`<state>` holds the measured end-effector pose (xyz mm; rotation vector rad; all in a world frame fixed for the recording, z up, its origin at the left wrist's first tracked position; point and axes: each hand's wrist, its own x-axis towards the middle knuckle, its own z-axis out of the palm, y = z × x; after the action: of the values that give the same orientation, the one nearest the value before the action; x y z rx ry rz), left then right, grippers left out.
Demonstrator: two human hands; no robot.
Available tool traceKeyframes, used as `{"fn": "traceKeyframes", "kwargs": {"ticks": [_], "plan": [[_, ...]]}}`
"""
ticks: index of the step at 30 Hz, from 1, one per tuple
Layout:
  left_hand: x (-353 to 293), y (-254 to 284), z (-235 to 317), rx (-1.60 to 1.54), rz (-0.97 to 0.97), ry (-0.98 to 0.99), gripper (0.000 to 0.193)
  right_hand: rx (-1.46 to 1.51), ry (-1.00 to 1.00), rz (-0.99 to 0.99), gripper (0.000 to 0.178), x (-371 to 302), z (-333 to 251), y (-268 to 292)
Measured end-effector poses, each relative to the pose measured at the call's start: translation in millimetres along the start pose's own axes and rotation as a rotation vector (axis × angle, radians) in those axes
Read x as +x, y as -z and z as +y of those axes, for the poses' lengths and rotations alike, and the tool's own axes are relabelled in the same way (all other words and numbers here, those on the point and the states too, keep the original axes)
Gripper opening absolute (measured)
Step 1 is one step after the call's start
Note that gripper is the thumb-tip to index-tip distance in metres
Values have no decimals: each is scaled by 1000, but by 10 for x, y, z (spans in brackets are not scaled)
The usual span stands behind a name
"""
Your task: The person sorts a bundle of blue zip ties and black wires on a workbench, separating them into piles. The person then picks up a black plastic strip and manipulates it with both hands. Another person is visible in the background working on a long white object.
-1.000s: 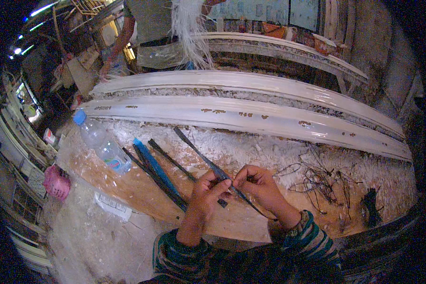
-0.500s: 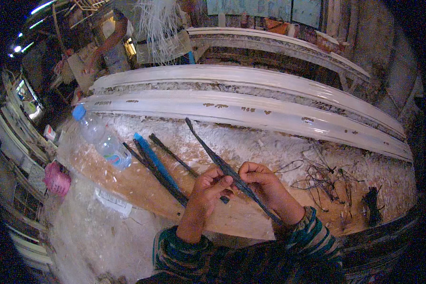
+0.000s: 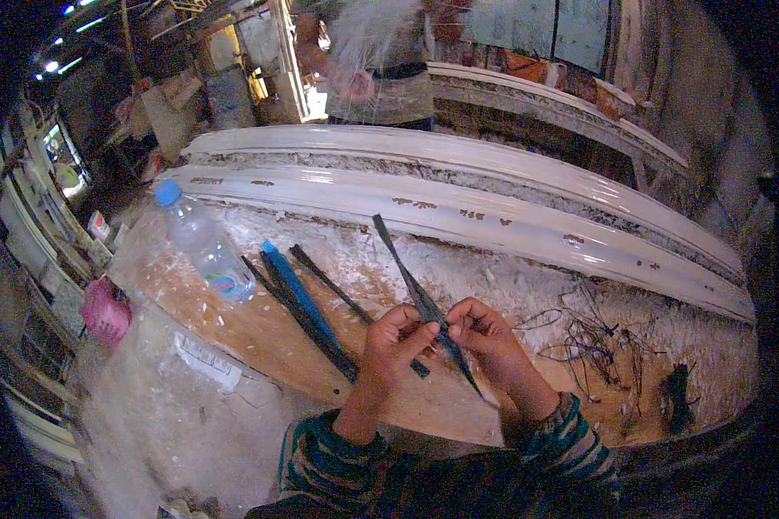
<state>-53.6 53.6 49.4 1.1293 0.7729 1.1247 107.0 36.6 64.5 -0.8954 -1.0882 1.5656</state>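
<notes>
A dark, flat bundle of thin strips [image 3: 395,251] slants between my hands over the wooden board, its far end pointing up and away, its near end tapering toward my right wrist. My left hand [image 3: 389,350] pinches it near the middle between thumb and fingers. From the other side, my right hand [image 3: 496,342] pinches it with the fingertips close by. Left of my hands lie a blue bundle [image 3: 290,281], a dark bundle [image 3: 318,343] along it, and another dark bundle [image 3: 325,281] whose near part passes behind my left hand.
A plastic bottle with a blue cap [image 3: 197,238] lies at the left. A pink container [image 3: 106,311] and a white printed paper [image 3: 206,359] are nearer. Tangled dark strands [image 3: 601,350] and a dark tied bundle [image 3: 680,398] lie right. Long white rails [image 3: 337,183] curve behind; beyond stands a person [image 3: 381,86].
My view has shifted, so the board's things appear further right. My right fingers have closed in toward the left on the bundle. The person beyond the rails has moved right, with the pale strands.
</notes>
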Motion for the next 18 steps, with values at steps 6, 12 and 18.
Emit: {"fn": "traceKeyframes", "kwargs": {"ticks": [6,12,18], "plan": [[29,3,-56,80,11,-147,10,-116,81,-20,28,17,38,-13],[22,0,-99,177,21,-159,13,-152,40,9,22,15,35,22],[20,-2,-77,135,4,-118,15,-221,58,42,6,-3,4,6]]}}
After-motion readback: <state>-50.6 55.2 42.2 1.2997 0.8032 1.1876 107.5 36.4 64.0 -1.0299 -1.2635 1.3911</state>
